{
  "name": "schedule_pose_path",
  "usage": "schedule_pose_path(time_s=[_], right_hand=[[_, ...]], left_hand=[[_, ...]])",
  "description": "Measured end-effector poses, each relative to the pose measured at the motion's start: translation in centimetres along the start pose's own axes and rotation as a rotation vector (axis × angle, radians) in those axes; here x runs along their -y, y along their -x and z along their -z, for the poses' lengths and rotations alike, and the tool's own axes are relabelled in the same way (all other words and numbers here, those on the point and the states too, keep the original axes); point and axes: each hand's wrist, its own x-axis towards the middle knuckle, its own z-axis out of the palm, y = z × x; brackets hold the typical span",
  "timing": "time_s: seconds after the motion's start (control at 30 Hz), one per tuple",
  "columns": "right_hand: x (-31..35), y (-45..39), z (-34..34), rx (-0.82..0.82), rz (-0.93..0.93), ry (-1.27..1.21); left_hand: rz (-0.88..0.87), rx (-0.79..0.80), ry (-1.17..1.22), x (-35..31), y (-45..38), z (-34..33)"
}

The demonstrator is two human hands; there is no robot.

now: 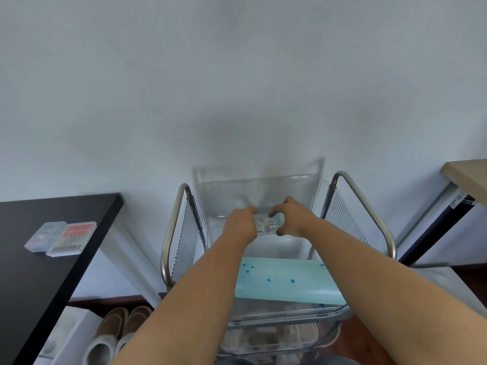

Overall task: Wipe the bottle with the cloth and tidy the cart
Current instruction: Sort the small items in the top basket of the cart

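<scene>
Both hands, left (243, 223) and right (292, 218), pinch a small clear box (267, 225) over the cart (174, 233) tray, beside a black table (52, 259) against a white wall (237, 88). Box contents blur; no bottle is visible, and the pale blue sheet (284, 280) may be the cloth.

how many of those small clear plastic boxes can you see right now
3. Two small clear plastic boxes lie side by side on the black table: a pale one and a red-topped one. A third is held by both hands above the clear cart's top tray. Lower trays may hide more.
</scene>
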Motion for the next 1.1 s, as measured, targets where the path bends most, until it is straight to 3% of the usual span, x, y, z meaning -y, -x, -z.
schedule_pose_path(time_s=[0.3,0.5,0.67,0.83,0.97,1.1], right_hand=[[2.2,1.6,4.8,-0.263,0.019,-0.267],[8.9,3.6,6.7,-0.356,0.168,-0.484],[17.7,5.1,6.9,-0.249,0.341,-0.665],[25.8,5.7,4.2,-0.086,0.439,-0.643],[30.5,5.2,0.7,0.045,0.399,-0.559],[33.8,4.2,-3.2,0.167,0.203,-0.699]], left_hand=[[-0.029,-0.133,0.002,-2.4,3.2,6.1],[-0.131,-0.481,0.208,-1.6,9.3,15.7],[0.024,-0.67,0.334,6.4,14.3,22.4],[0.368,-0.587,0.254,17.7,17.9,24.5],[0.534,-0.53,0.223,23.7,19.7,23.6],[0.611,-0.537,0.313,26.1,19.6,22.1]])
